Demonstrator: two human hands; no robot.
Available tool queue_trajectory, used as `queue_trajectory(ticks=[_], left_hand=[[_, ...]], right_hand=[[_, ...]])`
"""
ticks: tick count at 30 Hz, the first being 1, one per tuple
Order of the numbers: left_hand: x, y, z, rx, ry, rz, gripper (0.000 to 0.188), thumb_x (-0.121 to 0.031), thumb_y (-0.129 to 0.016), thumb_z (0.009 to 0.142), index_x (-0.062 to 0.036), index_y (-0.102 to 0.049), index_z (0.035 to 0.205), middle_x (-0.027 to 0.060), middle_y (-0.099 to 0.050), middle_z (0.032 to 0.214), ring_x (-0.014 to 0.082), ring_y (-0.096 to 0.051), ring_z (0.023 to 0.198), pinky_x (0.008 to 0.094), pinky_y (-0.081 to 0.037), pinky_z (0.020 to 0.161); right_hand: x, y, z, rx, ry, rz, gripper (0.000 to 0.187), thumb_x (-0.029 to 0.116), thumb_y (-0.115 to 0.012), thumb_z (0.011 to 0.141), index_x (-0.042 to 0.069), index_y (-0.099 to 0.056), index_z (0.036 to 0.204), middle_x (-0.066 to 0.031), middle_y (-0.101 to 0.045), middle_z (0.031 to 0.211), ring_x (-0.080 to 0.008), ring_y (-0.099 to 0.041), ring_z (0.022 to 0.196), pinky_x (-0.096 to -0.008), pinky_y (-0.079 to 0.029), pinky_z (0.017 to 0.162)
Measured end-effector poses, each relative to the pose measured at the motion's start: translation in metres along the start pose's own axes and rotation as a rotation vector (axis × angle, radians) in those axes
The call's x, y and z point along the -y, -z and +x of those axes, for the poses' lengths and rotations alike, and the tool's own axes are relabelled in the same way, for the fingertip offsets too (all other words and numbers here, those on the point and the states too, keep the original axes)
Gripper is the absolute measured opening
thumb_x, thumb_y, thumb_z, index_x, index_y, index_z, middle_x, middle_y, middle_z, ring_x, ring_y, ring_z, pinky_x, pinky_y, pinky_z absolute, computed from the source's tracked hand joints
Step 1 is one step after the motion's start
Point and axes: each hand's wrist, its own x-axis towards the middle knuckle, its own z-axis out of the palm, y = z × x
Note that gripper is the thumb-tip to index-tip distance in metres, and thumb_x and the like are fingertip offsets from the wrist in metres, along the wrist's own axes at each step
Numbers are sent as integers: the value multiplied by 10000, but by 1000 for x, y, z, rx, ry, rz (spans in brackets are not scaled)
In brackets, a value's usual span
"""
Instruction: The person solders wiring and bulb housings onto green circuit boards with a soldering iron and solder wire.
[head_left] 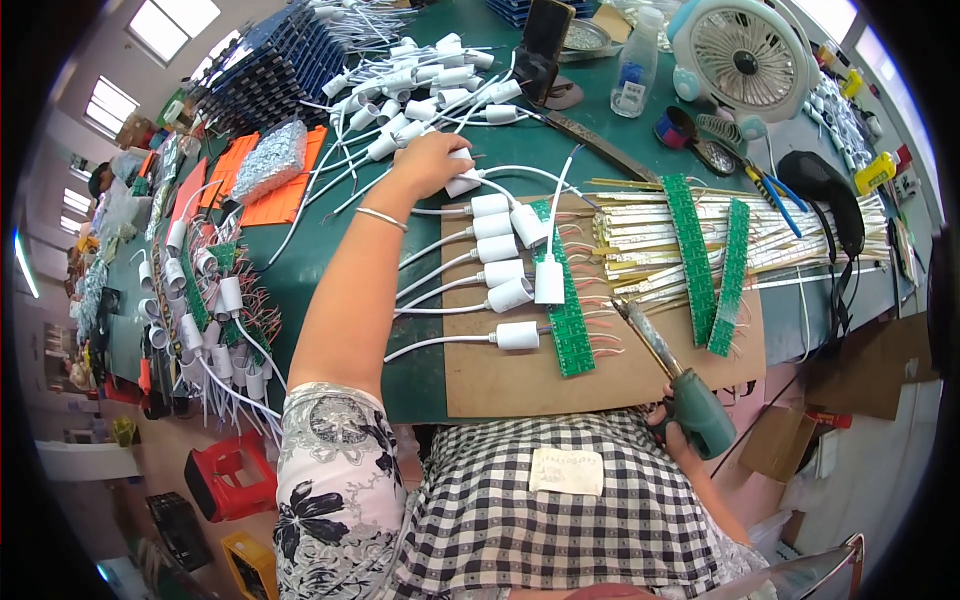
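Observation:
My left hand (432, 165) reaches to the middle of the bench. Its fingers are closed around a white cylindrical lamp socket (464, 182) with a white cable. My right hand (678, 432), low at the bench's front edge, grips a green-handled soldering iron (705, 412), its metal tip pointing up and left. Between the hands, several white sockets (505, 295) with cables lie in a column beside a green circuit board strip (568, 330) with thin pinkish wires. One white socket (549, 280) rests across that strip. Both lie on a brown board (500, 385).
Beyond my left hand is a heap of white sockets (425, 85). Two green strips (690, 260) lie over pale narrow strips (640, 235) on the right. A fan (745, 60), a clear bottle (632, 75) and pliers (775, 200) stand or lie farther back. Wired sockets (215, 320) are piled left.

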Motion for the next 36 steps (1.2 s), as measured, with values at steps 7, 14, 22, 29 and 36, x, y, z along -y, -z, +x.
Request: queue_trajectory(ticks=[7,14,22,29,36], left_hand=[[-19,37,-58,-642,-532,-11,180,-107,-551,842,-55,-564,1014,136,-534,932,311,-520,875,377,-418,787],[-111,2,-206,-119,-458,-29,374,-87,-722,671,-63,-583,1018,111,-571,951,290,-580,852,368,-489,721],[-103,-38,-246,-127,-452,-221,252,-108,-687,710,-86,-613,950,67,-616,867,255,-593,738,356,-465,624],[-105,-74,-238,-170,-348,-135,99,-84,-649,733,-89,-607,823,59,-599,837,261,-577,764,352,-422,666],[-111,-87,-231,-298,-392,-68,118,-110,-688,707,-113,-625,806,23,-595,983,236,-522,975,402,-329,846]], right_hand=[[7,-1,7,17,-70,85,203,68,-554,826,-41,-575,996,-89,-619,723,-174,-594,656,-302,-481,680],[15,-1,13,24,-118,189,258,104,-585,819,-44,-562,1029,-82,-611,751,-157,-592,690,-282,-483,664],[19,0,14,117,-106,212,263,97,-606,815,-41,-543,1029,-80,-606,758,-152,-589,703,-285,-484,674],[20,-1,9,97,-105,132,249,78,-590,824,-45,-544,1036,-85,-606,756,-154,-589,692,-287,-490,674],[13,5,0,99,-105,150,279,75,-598,808,-44,-538,1054,-83,-613,777,-151,-598,690,-282,-493,671]])
